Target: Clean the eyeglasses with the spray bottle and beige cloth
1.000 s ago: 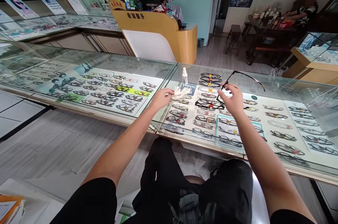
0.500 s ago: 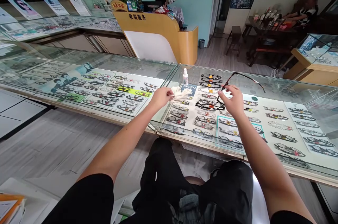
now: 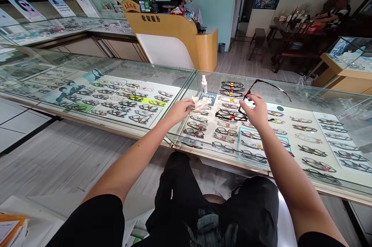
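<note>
My left hand (image 3: 180,111) pinches the edge of a crumpled cream cloth (image 3: 201,104), which lies on the glass counter. My right hand (image 3: 256,111) holds a dark-framed pair of glasses (image 3: 273,85) by the frame, with one temple sticking out to the upper right. Behind the cloth a small white spray bottle (image 3: 204,85) stands upright on the glass. Left of my right hand lies another dark pair of glasses (image 3: 228,115). Farther back, several dark frames (image 3: 232,86) with orange tags lie in a stack of rows.
The glass display counter (image 3: 180,143) runs across the view, with many glasses in rows under its top. A wooden reception desk (image 3: 203,51) stands beyond it, with a person behind. Another person sits at a dark table (image 3: 286,30) at the upper right. My knees are below the counter.
My left hand has shifted slightly, and the cloth has moved a little to the right with it. My right hand and the glasses in it have barely moved.
</note>
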Tool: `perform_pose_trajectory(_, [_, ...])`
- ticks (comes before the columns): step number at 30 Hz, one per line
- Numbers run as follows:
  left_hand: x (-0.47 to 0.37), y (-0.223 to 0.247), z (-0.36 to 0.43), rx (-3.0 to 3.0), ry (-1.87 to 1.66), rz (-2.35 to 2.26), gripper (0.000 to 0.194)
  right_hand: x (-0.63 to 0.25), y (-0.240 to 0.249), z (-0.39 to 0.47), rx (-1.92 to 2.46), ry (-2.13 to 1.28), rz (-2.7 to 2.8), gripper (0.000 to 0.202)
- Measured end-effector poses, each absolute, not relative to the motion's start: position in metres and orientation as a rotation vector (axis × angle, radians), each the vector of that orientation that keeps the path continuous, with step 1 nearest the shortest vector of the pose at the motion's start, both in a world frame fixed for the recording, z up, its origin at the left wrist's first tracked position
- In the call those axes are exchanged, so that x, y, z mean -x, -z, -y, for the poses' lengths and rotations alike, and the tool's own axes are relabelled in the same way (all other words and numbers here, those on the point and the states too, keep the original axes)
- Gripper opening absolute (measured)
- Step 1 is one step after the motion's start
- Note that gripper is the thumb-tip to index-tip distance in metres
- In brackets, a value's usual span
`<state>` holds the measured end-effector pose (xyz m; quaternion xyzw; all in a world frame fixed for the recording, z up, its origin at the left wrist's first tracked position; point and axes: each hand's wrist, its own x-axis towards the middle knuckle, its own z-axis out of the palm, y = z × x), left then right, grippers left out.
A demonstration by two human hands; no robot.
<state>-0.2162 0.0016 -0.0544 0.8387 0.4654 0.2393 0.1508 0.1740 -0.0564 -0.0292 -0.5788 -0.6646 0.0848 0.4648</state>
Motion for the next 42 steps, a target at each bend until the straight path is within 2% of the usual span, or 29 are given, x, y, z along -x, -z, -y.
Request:
perform_pose_trajectory(5, [0.217, 0.055, -0.005, -2.432, -0.664, -1.289, 0.031, -0.174, 0.029, 0.057, 1.425, -0.205, 1.640, 0.044])
perform_pose_trajectory(12, [0.214, 0.048, -0.013, -2.462, -0.507, -1.213, 0.033, -0.173, 0.028, 0.057, 1.434, -0.220, 1.632, 0.048])
perform_pose_trajectory(22, [0.219, 0.041, -0.008, -2.447, -0.326, -1.337, 0.036, -0.174, 0.030, 0.056, 1.437, -0.213, 1.638, 0.047])
perform_pose_trajectory(29, [0.236, 0.050, -0.011, -2.241, -0.544, -1.391, 0.040, -0.174, 0.030, 0.056, 1.432, -0.209, 1.640, 0.047])
perform_pose_trajectory(35, [0.256, 0.054, -0.007, -2.026, -0.617, -1.438, 0.051, -0.173, 0.029, 0.057, 1.437, -0.202, 1.636, 0.045])
perform_pose_trajectory(42, [0.264, 0.063, 0.004, -1.912, -0.824, -1.605, 0.050, -0.172, 0.028, 0.059, 1.440, -0.219, 1.628, 0.044])
